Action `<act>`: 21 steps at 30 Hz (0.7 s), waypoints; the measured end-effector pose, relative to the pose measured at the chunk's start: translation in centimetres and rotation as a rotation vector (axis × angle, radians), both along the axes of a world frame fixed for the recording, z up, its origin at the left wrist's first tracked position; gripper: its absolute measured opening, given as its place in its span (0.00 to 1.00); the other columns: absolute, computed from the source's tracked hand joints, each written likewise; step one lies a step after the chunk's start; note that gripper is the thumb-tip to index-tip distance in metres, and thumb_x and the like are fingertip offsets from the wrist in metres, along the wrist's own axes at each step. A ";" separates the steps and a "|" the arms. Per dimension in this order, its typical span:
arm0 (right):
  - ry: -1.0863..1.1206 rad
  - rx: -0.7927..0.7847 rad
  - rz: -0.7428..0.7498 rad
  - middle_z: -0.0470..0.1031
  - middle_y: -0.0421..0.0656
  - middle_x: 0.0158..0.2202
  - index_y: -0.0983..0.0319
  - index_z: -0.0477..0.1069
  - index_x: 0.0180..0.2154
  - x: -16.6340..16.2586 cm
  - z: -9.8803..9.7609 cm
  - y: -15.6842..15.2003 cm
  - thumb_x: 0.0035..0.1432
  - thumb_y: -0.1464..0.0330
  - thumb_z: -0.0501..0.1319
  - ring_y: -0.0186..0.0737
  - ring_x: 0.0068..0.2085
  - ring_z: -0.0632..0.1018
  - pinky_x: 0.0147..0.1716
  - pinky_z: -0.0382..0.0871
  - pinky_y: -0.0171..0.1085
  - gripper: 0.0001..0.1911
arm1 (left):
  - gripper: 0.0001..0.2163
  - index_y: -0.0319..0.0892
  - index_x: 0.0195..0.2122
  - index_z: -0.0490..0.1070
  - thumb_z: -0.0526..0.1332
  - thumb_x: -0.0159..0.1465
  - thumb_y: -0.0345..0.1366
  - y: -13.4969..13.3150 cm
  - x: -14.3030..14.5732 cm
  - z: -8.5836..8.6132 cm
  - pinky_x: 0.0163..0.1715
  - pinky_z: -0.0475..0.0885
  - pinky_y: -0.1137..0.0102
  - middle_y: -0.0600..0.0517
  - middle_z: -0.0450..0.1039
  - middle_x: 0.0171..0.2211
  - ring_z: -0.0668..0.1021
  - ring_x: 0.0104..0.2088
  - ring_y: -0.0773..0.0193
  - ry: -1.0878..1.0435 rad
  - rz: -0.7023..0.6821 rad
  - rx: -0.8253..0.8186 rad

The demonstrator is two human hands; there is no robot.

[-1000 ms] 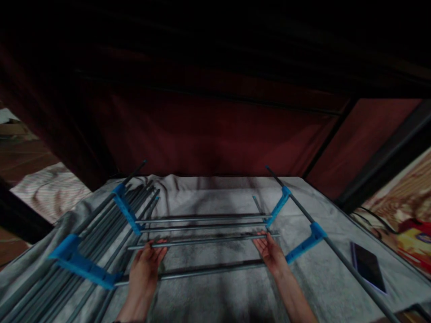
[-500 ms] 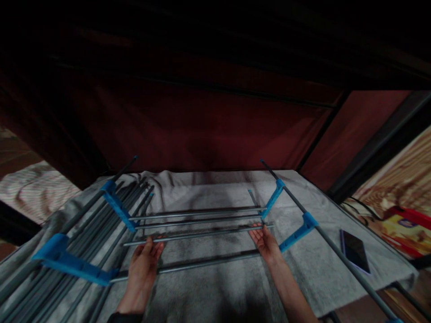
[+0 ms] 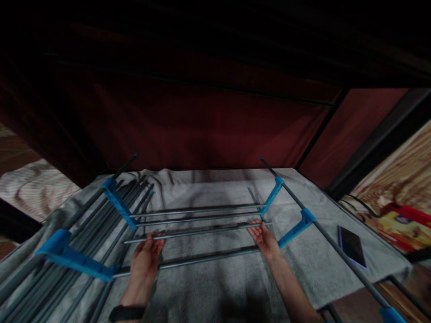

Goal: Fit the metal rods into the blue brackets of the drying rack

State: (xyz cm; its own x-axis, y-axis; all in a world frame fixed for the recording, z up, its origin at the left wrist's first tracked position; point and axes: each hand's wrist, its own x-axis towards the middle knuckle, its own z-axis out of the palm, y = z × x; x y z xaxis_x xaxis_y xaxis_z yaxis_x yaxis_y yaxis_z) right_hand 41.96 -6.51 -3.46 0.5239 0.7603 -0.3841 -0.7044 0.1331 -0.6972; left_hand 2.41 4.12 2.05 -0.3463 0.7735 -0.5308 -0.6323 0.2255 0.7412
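Head view: grey cloth (image 3: 188, 294), blue-and-steel frame (image 3: 208, 258) upon it, rod (image 3: 202, 232) crosswise within, left hand (image 3: 145, 256) and right hand (image 3: 266, 240) fingers half-curled, lightly gripping near its ends—positioning, I judge, next move calling for level alignment.

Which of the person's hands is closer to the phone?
The right hand. It is to the left of the phone, not touching it; the left hand is farther left.
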 end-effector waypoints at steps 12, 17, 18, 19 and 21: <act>-0.051 -0.014 0.005 0.87 0.39 0.38 0.49 0.78 0.35 0.2 -0.3 0.0 0.52 0.62 0.75 0.52 0.52 0.86 0.59 0.82 0.53 0.09 | 0.12 0.40 0.34 0.76 0.57 0.72 0.23 -0.3 -0.2 -0.1 0.46 0.84 0.68 0.49 0.81 0.34 0.86 0.38 0.64 -0.018 -0.062 0.045; -0.030 -0.038 0.015 0.87 0.41 0.39 0.50 0.78 0.34 0.5 -0.6 0.1 0.50 0.62 0.75 0.54 0.53 0.86 0.61 0.80 0.55 0.10 | 0.11 0.40 0.33 0.74 0.58 0.72 0.22 -0.5 0.0 -0.1 0.43 0.84 0.70 0.49 0.81 0.33 0.85 0.34 0.66 -0.037 -0.064 0.029; -0.021 -0.038 0.023 0.87 0.41 0.39 0.50 0.78 0.34 0.6 -0.7 0.1 0.49 0.62 0.75 0.54 0.54 0.86 0.62 0.79 0.55 0.10 | 0.10 0.40 0.34 0.74 0.59 0.72 0.22 -0.6 0.2 0.1 0.42 0.84 0.70 0.49 0.82 0.33 0.85 0.33 0.66 -0.037 -0.080 0.031; -0.010 -0.037 0.027 0.87 0.41 0.39 0.50 0.79 0.34 0.7 -0.7 0.1 0.49 0.62 0.75 0.55 0.56 0.85 0.63 0.79 0.55 0.10 | 0.09 0.40 0.35 0.74 0.60 0.71 0.22 -0.8 0.5 0.3 0.41 0.84 0.69 0.49 0.82 0.33 0.85 0.33 0.66 -0.037 -0.099 0.038; 0.013 -0.045 0.023 0.87 0.42 0.39 0.50 0.79 0.34 0.9 -0.7 0.0 0.49 0.63 0.75 0.56 0.58 0.84 0.64 0.78 0.55 0.10 | 0.08 0.39 0.36 0.75 0.61 0.71 0.23 -1.3 1.2 0.7 0.41 0.84 0.69 0.48 0.83 0.34 0.86 0.34 0.65 -0.039 -0.133 0.063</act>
